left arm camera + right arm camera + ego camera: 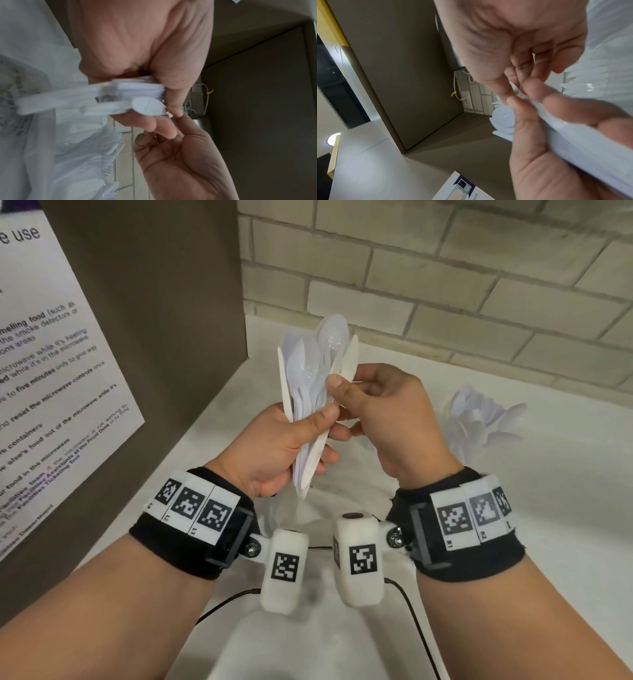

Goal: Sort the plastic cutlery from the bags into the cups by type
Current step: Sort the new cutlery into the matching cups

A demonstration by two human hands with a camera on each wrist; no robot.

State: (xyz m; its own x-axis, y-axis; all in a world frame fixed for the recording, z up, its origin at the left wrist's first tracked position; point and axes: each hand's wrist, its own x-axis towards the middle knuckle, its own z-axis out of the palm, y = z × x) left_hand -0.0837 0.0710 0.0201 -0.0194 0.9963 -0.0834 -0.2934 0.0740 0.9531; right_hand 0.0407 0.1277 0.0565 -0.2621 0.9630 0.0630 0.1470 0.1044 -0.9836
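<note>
My left hand (pixel 322 436) grips a bundle of white plastic cutlery (pixel 315 364) by the handles, with spoon bowls and knife tips fanning upward. The left wrist view shows the handle ends (pixel 137 92) sticking out of the fist. My right hand (pixel 346 405) meets the bundle from the right. Its thumb and fingertips pinch a knife-like piece (pixel 350 357) at the bundle's right edge. The right wrist view shows both thumbs touching at the bundle (pixel 573 135). More white cutlery (pixel 479 419) stands fanned out at the right; I can barely make out its cup.
A brown panel carrying a printed notice (pixel 51 354) walls off the left side. The brick wall (pixel 445 285) closes the back of the white counter (pixel 548 508). A clear plastic bag (pixel 294 515) lies under my hands, and thin black cables (pixel 411 611) run near me.
</note>
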